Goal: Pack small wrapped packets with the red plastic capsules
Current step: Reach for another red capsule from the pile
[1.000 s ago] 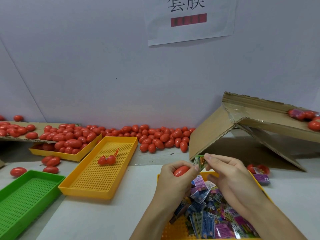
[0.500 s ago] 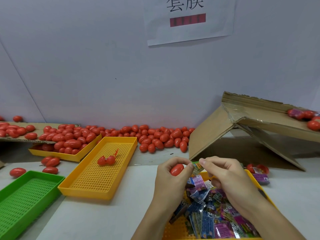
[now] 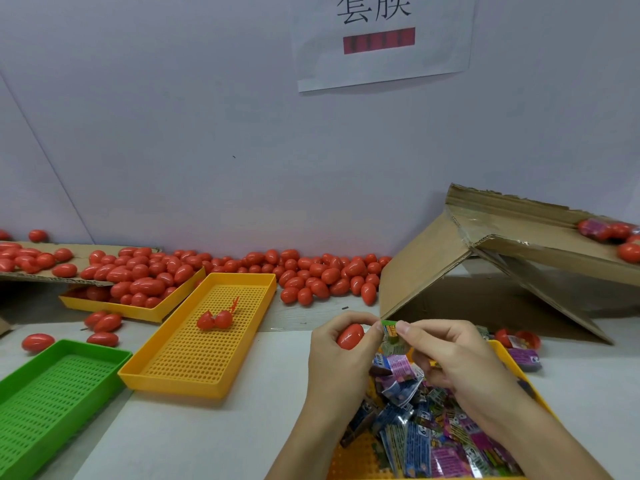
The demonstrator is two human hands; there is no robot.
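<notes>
- Left hand (image 3: 337, 355): grip curled round one red capsule (image 3: 350, 336), a smooth, glossy, egg-shaped shell held above the near tray's left corner; thumb and fingers wrap it, and only its upper face shows.
- Right hand (image 3: 450, 358): thumb and forefinger pinch one small wrapped packet (image 3: 391, 336), green at the top with printed foil below, held just right of the capsule and touching the left fingertips.
- Near yellow tray (image 3: 504, 355): a heap of wrapped packets (image 3: 433, 441) in blue, purple and green print; too many and too overlapped to count.
- Trays, four in all: three yellow and one green tray (image 3: 55, 393), all with perforated floors.
- Middle yellow tray (image 3: 204, 344): one opened capsule (image 3: 214, 320), its two halves lying side by side.
- Far yellow tray (image 3: 138, 311): piled with closed red capsules (image 3: 145, 282).
- Table (image 3: 207, 438): a long row of loose capsules (image 3: 322, 275) lies against the wall, uncountable; five more lie near the green tray.
- Cardboard box (image 3: 485, 258): tilted open at right, several capsules at its upper edge; two capsule halves and a purple packet (image 3: 524, 356) lie beside the near tray.
- Wall: one paper sign (image 3: 381, 39).
</notes>
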